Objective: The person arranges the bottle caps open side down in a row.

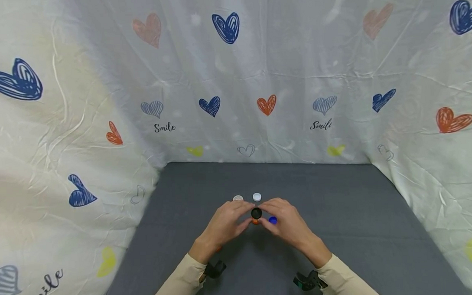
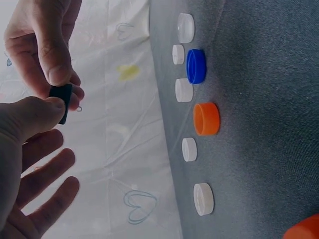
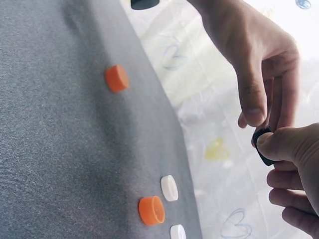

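Observation:
A small black bottle cap [image 1: 256, 213] is raised above the table, its round face towards the head camera. My left hand [image 1: 224, 221] pinches one side of it with thumb and fingertips. From the other side, my right hand [image 1: 287, 223] grips it between thumb and fingers. In the left wrist view the black cap [image 2: 61, 102] appears edge-on, my left thumb pressing on it. Below the hands, an orange cap [image 2: 207, 119] stands on the table among white caps, with a blue cap [image 2: 196, 66] beside it.
Several white caps, one of them this cap [image 1: 257, 197], lie on the dark grey table [image 1: 319, 196]. Another orange cap [image 3: 116, 78] sits apart, nearer the body. A white curtain [image 1: 233, 69] with printed hearts surrounds the table's back and sides.

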A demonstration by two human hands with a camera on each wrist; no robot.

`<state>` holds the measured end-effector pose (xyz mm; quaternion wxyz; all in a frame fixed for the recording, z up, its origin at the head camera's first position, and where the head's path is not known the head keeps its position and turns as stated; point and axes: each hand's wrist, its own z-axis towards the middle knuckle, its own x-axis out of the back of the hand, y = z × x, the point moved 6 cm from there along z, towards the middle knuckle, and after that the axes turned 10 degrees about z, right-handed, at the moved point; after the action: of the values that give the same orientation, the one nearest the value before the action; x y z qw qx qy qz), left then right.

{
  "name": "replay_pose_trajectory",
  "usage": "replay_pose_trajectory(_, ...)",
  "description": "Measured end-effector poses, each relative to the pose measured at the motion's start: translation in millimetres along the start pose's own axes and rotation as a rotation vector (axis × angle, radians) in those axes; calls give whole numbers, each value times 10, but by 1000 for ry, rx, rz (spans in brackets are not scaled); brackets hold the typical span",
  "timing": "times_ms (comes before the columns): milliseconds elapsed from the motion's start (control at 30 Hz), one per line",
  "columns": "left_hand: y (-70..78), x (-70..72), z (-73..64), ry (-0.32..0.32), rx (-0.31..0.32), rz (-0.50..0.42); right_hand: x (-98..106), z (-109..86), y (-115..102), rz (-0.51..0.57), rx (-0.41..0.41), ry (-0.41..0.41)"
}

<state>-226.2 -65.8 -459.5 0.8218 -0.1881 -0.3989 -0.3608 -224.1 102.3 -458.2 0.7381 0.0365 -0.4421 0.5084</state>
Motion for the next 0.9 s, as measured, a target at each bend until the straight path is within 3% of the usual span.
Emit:
replay_pose_trajectory(200, 40, 45, -6, 91, -71, 58, 19, -3, 4, -6, 2, 3)
replay_pose_trajectory(400, 76, 48, -27, 140, -123, 75, 31, -7, -9, 15, -26, -5)
replay_pose_trajectory(667, 78, 61, -33, 180, -114, 54, 45, -11, -5, 76, -101, -11)
replay_pose_trajectory(900, 60, 44, -47, 156, -82, 50, 70, -23, 7, 73, -96, 13)
